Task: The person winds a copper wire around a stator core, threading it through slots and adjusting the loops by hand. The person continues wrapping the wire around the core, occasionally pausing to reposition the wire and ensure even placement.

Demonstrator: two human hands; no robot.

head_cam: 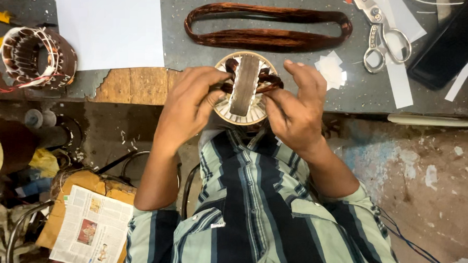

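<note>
Two hands meet over one stator [245, 87] at the bench edge, right in front of our chest. Our left hand [190, 100] has its fingers curled together and pinching at the stator's left rim, where a dark copper coil [270, 81] loops out; the fingertips are tucked under, so we cannot tell exactly what they nip. Our right hand [297, 105] lies over the right side, thumb pressed toward the core, fingers bent and close together on the coil. It hides most of that side of the winding. A flat grey strip [244, 85] stands across the stator's middle; what it is stays hard to make out.

Just beyond the stator lies a long loose loop of copper wire [267, 26] on the grey bench [351, 94], apart from the hands. A white sheet [110, 23] lies to the left, its top cut off by the frame. Far left sits a second wound stator [37, 57] with red leads, partly cropped. Scissors [380, 35] lie to the right, the blade tips out of frame, with small white paper scraps [331, 70] near them. A dark flat object [451, 43] at top right is cut off. A newspaper [93, 228] lies on the floor, lower left.
</note>
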